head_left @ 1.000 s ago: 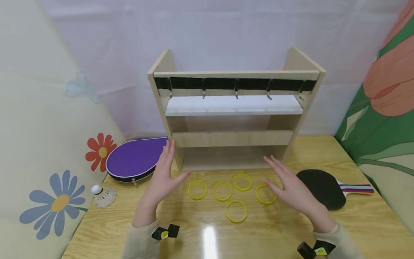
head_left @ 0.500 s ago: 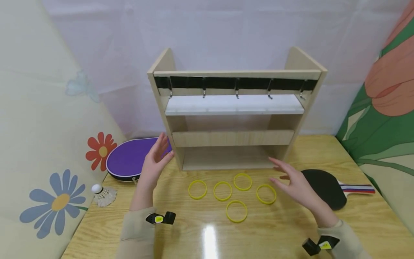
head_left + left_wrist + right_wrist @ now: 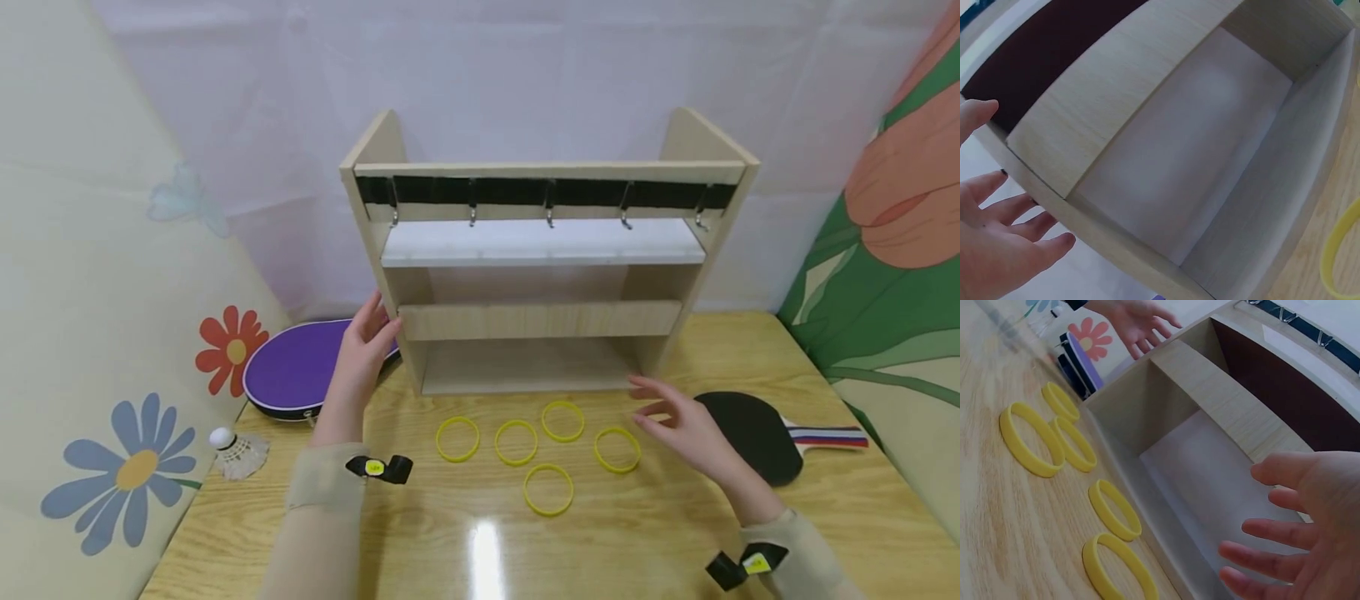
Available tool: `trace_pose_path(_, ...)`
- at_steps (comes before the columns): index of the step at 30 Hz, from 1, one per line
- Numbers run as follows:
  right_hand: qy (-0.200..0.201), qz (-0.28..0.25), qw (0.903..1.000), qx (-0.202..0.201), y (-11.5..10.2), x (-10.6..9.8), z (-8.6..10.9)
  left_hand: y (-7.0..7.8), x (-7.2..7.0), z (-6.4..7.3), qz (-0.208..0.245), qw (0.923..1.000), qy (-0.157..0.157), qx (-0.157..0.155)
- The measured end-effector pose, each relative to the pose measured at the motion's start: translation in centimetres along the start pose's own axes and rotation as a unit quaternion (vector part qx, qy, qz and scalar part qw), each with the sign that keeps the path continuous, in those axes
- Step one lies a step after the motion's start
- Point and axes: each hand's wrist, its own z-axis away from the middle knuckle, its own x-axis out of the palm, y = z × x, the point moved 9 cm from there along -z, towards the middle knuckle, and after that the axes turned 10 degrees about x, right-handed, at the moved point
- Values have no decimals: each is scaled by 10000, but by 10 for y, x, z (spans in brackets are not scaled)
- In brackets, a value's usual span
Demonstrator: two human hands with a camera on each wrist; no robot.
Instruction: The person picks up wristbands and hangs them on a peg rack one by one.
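Observation:
A light wooden shelf rack (image 3: 540,321) stands upright at the back of the table. My left hand (image 3: 362,350) is at its left side panel, fingers extended. In the left wrist view the fingertips (image 3: 1063,242) lie right at the panel's outer edge, and the hand holds nothing. Low in front of the rack's right side hovers my right hand (image 3: 681,423), fingers loosely bent around bare air. Several yellow rings (image 3: 550,513) lie flat on the table between the hands. One yellow ring (image 3: 618,472) is just left of the right hand.
Metal hooks (image 3: 550,208) line a black strip on the rack's upper board. A black table tennis paddle (image 3: 750,437) lies at right on the wooden table (image 3: 450,542). At left are a purple paddle case (image 3: 296,367) and a shuttlecock (image 3: 238,457). Fabric walls enclose the table.
My left hand first draws back left, then moves up to the rack's left panel. My right hand shifts slightly right, its fingers bending more. Rings and rack stay put.

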Motion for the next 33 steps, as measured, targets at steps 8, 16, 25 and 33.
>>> trace_pose_path(8,-101,148,9998,22,15,6,-5,-5,2,-14,-313,9993,62,213)
trace_pose_path(16,-364,305,9981,404,35,13,-8,-12,4,-21,-231,9997,37,-9)
trace_pose_path(25,-522,443,9944,801,52,20,-9,-22,5,-20,-240,9991,27,-343)
trace_pose_path(33,-605,658,9908,1019,59,25,-8,-18,5,-21,287,9989,185,-321)
